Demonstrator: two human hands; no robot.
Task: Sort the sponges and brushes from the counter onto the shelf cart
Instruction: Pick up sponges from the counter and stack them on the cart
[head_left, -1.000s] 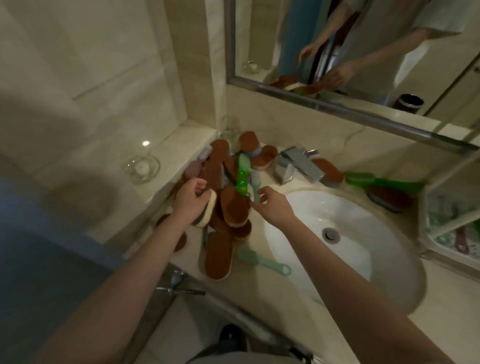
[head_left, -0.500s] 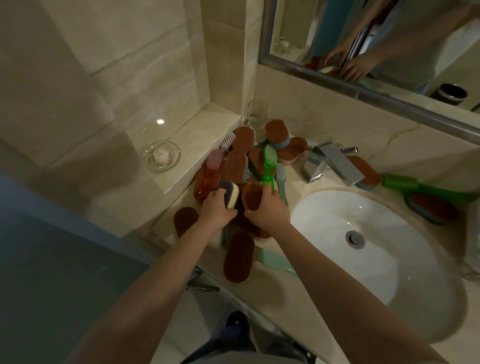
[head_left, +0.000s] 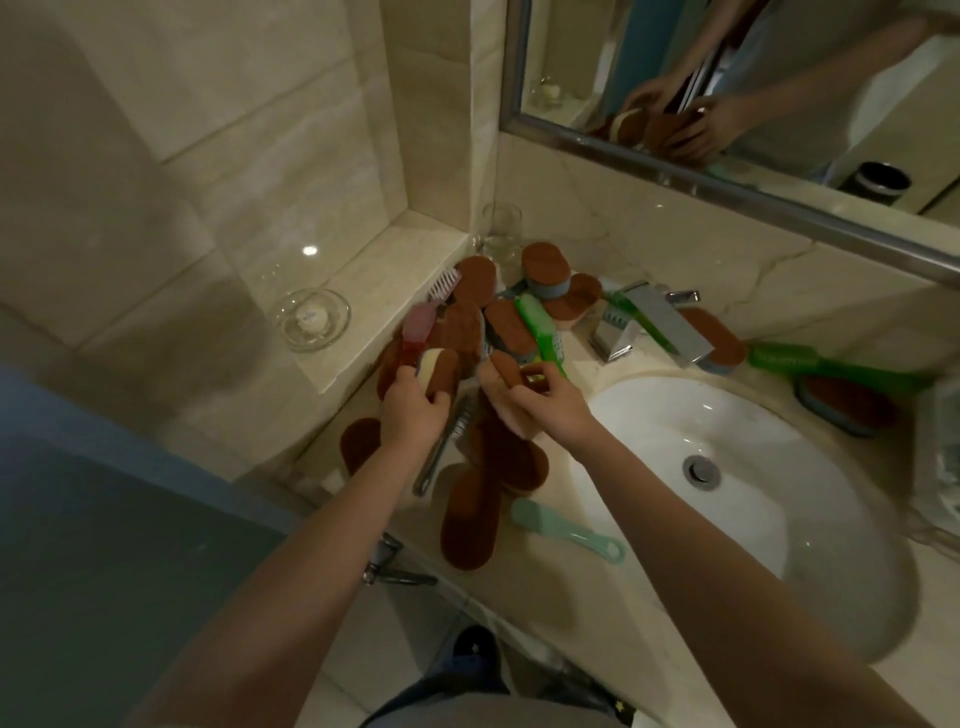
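Left hand (head_left: 415, 413) and right hand (head_left: 543, 410) grip sponges (head_left: 441, 371); soap (head_left: 310, 317) print blurred.

The sponges (head_left: 470, 519) are rust-brown on top: the cream-backed sponge (head_left: 441, 371) shows a pale yellow layer, the blue-backed sponge (head_left: 543, 273) a grey-blue one, the brown sponge (head_left: 506, 371) brown only. The green brush (head_left: 540, 327) is bright and translucent, the pink brush (head_left: 418, 327) shades to red, and the mint brush (head_left: 566, 530) is pale turquoise. The basin (head_left: 727, 467) is white, the counter (head_left: 550, 587) beige, the tap (head_left: 660, 322) silver.

readable text: none | white puck (head_left: 310, 317) in glass dish (head_left: 343, 318): bluish mark, too blurred to read
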